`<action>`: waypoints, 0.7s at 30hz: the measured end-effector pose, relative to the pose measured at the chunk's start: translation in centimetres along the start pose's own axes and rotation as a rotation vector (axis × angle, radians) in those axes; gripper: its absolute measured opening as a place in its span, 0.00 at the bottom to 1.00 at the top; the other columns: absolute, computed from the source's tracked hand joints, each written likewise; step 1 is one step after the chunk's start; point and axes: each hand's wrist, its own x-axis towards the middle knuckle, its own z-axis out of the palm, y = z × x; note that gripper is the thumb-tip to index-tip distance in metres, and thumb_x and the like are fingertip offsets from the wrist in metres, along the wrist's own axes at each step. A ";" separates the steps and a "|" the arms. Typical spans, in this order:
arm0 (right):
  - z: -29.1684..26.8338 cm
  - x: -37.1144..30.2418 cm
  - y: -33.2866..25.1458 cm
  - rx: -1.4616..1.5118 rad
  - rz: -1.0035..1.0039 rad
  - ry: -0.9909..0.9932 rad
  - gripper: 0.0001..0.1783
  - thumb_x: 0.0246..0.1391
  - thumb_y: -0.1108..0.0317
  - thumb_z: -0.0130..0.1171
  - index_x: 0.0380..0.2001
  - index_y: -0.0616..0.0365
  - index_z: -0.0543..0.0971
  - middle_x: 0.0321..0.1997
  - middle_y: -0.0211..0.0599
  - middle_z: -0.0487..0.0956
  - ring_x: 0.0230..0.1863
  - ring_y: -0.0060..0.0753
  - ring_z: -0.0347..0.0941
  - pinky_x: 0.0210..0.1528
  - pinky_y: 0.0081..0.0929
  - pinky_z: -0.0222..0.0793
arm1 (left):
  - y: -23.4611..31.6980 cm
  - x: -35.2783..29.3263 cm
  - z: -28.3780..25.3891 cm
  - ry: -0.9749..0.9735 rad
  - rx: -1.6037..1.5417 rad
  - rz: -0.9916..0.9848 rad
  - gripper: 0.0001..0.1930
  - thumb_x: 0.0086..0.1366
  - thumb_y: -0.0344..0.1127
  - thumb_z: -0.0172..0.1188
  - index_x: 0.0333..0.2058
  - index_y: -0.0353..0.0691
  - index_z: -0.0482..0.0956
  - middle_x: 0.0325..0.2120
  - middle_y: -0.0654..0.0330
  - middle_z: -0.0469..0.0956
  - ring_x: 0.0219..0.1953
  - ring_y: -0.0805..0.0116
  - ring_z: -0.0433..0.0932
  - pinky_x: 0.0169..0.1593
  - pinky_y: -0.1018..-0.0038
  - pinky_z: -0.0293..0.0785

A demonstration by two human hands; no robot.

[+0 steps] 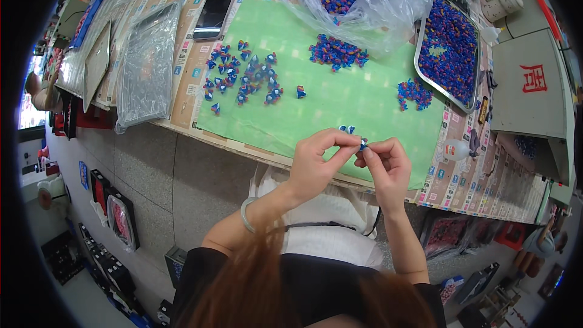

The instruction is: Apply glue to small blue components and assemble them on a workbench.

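Close to the near edge of a green sheet (273,118), my left hand (320,159) and my right hand (388,167) meet. Thumbs and forefingers of both pinch one small blue-and-white plastic piece (363,143); its finer shape is partly hidden by fingertips. Just beyond the fingers lie a couple of similar small pieces (347,129). Toward the left of the sheet, several blue, white and red pieces (246,79) are spread in loose rows, with a single piece (300,92) apart from them. Farther off is a heap of loose blue and red parts (337,53); a smaller heap (415,94) lies right.
A metal tray (442,90) full of blue and red parts stands at right, beside a grey machine (528,85) and a white bottle (454,149). A clear plastic bag (388,6) of parts, a phone (217,11) and a plastic-wrapped tray (147,64) lie farther off and left.
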 end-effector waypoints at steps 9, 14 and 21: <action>0.7 -0.1 0.2 -0.413 -0.622 0.136 0.09 0.39 0.85 0.54 0.27 0.65 0.70 0.27 0.44 0.74 0.28 0.32 0.72 0.30 0.20 0.67 | 0.9 0.1 -0.1 -0.005 0.150 0.283 0.12 0.49 0.19 0.54 0.35 0.33 0.73 0.33 0.55 0.74 0.37 0.67 0.73 0.41 0.77 0.68; 0.7 -0.2 -0.3 -0.464 -0.713 0.123 0.11 0.36 0.87 0.54 0.26 0.65 0.70 0.25 0.43 0.74 0.26 0.34 0.72 0.28 0.21 0.68 | 0.6 0.2 0.0 0.015 0.198 0.440 0.14 0.45 0.17 0.56 0.34 0.34 0.74 0.32 0.54 0.75 0.36 0.64 0.74 0.39 0.75 0.69; 0.6 -0.3 -0.1 -0.463 -0.710 0.112 0.11 0.34 0.88 0.54 0.25 0.65 0.70 0.24 0.43 0.74 0.25 0.36 0.72 0.27 0.21 0.68 | 0.4 0.0 0.0 0.017 0.214 0.499 0.13 0.44 0.17 0.57 0.32 0.34 0.74 0.31 0.54 0.75 0.35 0.63 0.74 0.39 0.74 0.70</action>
